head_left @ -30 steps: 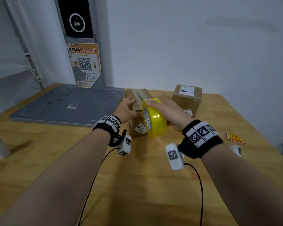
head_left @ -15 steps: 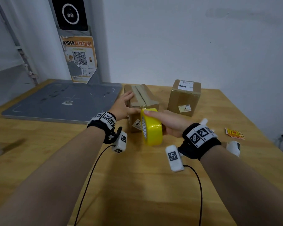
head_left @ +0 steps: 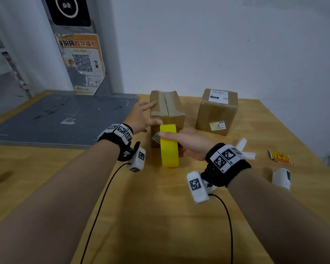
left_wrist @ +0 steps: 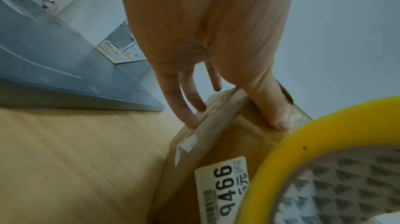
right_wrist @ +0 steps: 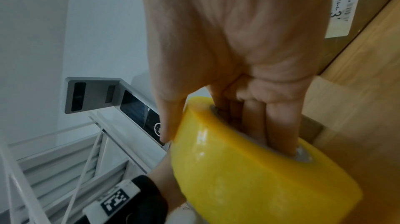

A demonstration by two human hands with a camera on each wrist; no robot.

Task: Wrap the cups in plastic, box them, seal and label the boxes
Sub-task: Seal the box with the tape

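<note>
Head view, left to right: the left hand (head_left: 141,119) lies flat-fingered on the brown cardboard box's (head_left: 167,109) left side, thumb pinning the tape end at its near top edge. At five o'clock from that thumb, the right hand (head_left: 191,144) grips the glossy yellow tape roll (head_left: 169,145), fingers through its core. The seam runs twelve-to-six.

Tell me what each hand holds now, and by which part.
The right hand grips the yellow tape roll, fingers through its core. The left hand holds the box by its top corner.
</note>
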